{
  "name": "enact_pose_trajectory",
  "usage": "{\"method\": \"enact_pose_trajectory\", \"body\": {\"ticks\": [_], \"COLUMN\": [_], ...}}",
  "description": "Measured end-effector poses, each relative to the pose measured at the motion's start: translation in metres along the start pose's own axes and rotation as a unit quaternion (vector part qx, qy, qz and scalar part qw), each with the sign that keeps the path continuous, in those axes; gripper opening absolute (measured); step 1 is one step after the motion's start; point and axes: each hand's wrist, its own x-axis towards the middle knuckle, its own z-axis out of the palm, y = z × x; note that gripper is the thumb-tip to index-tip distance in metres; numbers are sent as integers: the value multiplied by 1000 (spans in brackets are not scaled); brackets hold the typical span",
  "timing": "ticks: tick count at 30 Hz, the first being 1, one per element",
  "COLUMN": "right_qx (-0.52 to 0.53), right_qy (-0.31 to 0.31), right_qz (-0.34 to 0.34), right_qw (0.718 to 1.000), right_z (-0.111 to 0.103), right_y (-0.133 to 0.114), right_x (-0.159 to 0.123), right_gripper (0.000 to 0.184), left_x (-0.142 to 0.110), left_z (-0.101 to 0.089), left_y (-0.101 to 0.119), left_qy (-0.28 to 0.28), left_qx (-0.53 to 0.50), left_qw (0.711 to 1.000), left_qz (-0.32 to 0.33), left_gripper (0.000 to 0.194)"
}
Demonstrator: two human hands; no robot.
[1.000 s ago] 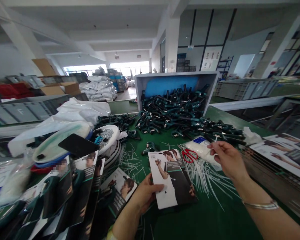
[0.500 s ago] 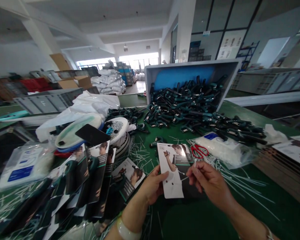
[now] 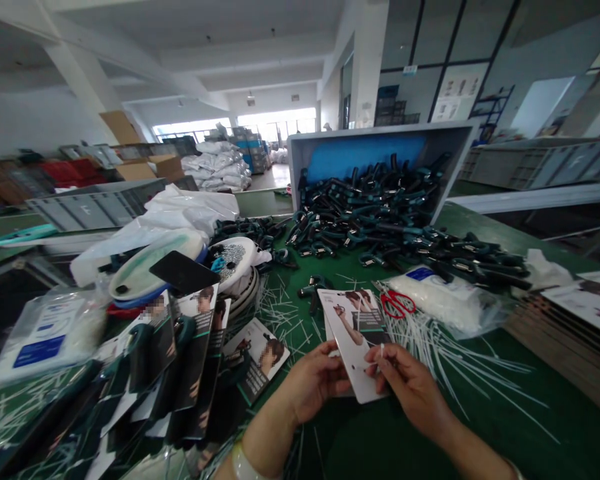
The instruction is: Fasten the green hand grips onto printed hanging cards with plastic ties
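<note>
My left hand (image 3: 316,380) grips the lower left edge of a printed packaging card (image 3: 356,333) showing a person exercising. My right hand (image 3: 409,387) is closed on a thin white cable tie (image 3: 381,353), pinched against the card's lower right part. Both hands are over the green table (image 3: 480,413), close to my body. Loose white cable ties (image 3: 455,353) lie spread just right of the card, with red-handled scissors (image 3: 397,303) behind them.
A tipped grey crate (image 3: 380,150) spills a heap of dark teal hand grippers (image 3: 380,227) at the back. A bag of cable ties (image 3: 445,297) lies right of the scissors. Packaged cards (image 3: 180,347) pile at left, and stacked printed cards (image 3: 580,307) sit at right.
My right hand came from the tie bag at right down to the card, carrying a white tie. The card has been drawn closer to me and tilted.
</note>
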Motion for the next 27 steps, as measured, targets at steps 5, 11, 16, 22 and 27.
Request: {"method": "enact_pose_trajectory", "body": {"ticks": [5,11,16,22,27], "right_qx": [-2,10,39,-59,-302], "right_qy": [-2,-27,-42,-68,-58], "right_qz": [6,18,23,-32,-178], "right_qw": [1000,999,998,995,935], "right_z": [-3,-6,-9,-22,-29], "right_y": [16,16,11,13,10], "right_x": [-11,-15,-14,-13,-21], "right_gripper": [23,18,18,16,18], "left_x": [3,8,9,0,-8], "left_z": [2,9,13,11,8], "left_y": [-12,-20,-24,-6,12], "left_qy": [-21,-72,2,44,44], "left_qx": [219,297,338,614,713], "left_qw": [974,951,940,787,697], "left_qz": [46,33,-37,47,61], "left_gripper": [44,22,23,30,22]}}
